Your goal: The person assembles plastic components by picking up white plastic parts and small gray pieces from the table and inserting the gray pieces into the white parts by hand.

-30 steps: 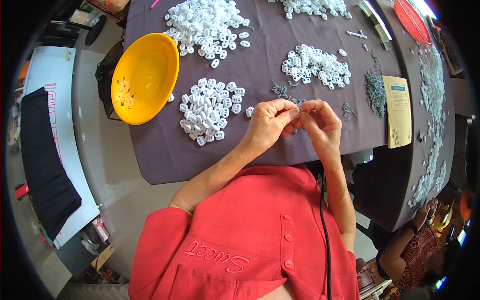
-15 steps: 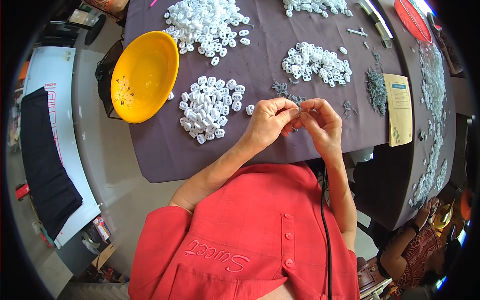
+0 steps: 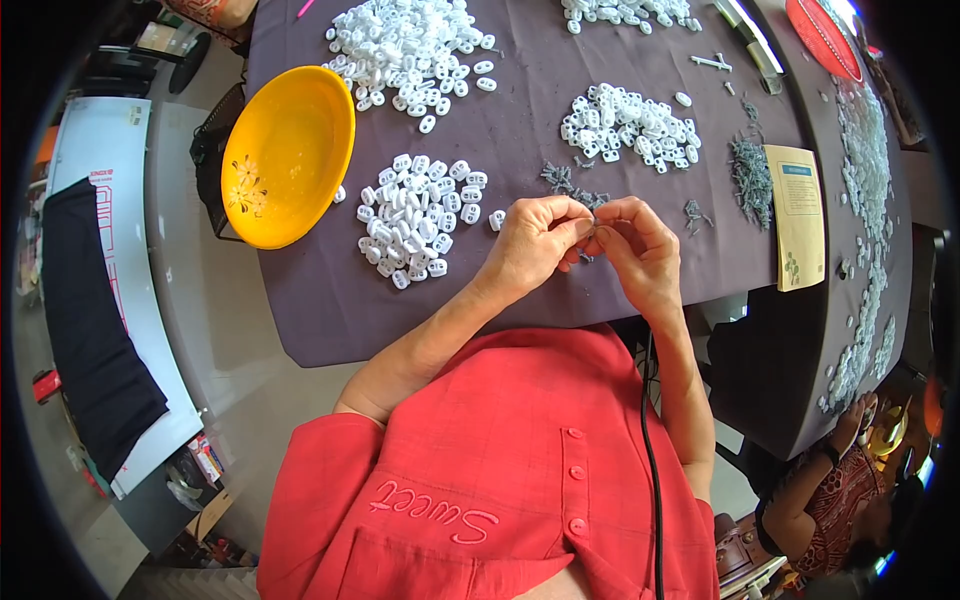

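Note:
Over the table's near edge, my left hand (image 3: 532,243) and my right hand (image 3: 645,262) meet fingertip to fingertip. Both are closed in a pinch. Whatever they hold between them is too small and too covered by fingers to make out. Just beyond the fingertips lies a loose pile of small grey pieces (image 3: 562,180). To the left of my left hand is a heap of white oval two-holed pieces (image 3: 408,215), with a single white piece (image 3: 497,220) near my wrist. A further group of white two-holed pieces (image 3: 625,125) lies beyond my hands.
A yellow bowl (image 3: 300,150) stands at the left table edge. Large white heaps (image 3: 400,45) lie at the back. On the right are another grey pile (image 3: 750,175), a tan packet (image 3: 797,220) and a red basket (image 3: 822,38). A person's hand (image 3: 850,420) rests at the right-hand table.
The whole view has shifted very slightly. My hands stay together in the same pinch, with only tiny finger movement.

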`<act>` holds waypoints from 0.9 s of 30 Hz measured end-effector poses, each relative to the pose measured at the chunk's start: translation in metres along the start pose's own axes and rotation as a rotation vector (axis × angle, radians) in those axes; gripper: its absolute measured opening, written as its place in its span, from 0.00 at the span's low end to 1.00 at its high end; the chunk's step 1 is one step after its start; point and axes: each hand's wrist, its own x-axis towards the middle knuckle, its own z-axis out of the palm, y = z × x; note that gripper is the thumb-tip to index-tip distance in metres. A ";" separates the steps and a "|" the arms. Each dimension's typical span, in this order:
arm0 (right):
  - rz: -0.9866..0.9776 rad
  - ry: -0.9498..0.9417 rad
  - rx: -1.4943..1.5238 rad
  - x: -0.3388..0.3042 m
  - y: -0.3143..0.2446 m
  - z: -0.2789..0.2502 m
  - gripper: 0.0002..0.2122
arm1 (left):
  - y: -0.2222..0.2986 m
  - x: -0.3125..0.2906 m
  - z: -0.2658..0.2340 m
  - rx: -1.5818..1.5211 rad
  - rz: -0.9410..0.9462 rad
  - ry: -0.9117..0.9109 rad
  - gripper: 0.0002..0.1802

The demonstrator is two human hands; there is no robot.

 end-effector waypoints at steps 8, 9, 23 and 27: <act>-0.011 0.024 -0.114 0.002 -0.002 0.001 0.07 | -0.005 0.001 0.006 0.033 0.021 0.064 0.06; 0.018 0.031 -0.106 0.004 0.001 0.001 0.07 | -0.005 0.002 0.006 0.024 -0.012 0.066 0.06; -0.082 0.169 -0.533 0.033 -0.010 -0.014 0.05 | -0.018 0.009 -0.018 -0.353 -0.108 0.113 0.06; -0.229 0.247 -0.662 0.050 -0.005 -0.022 0.04 | -0.017 0.005 -0.021 -0.425 -0.147 0.132 0.06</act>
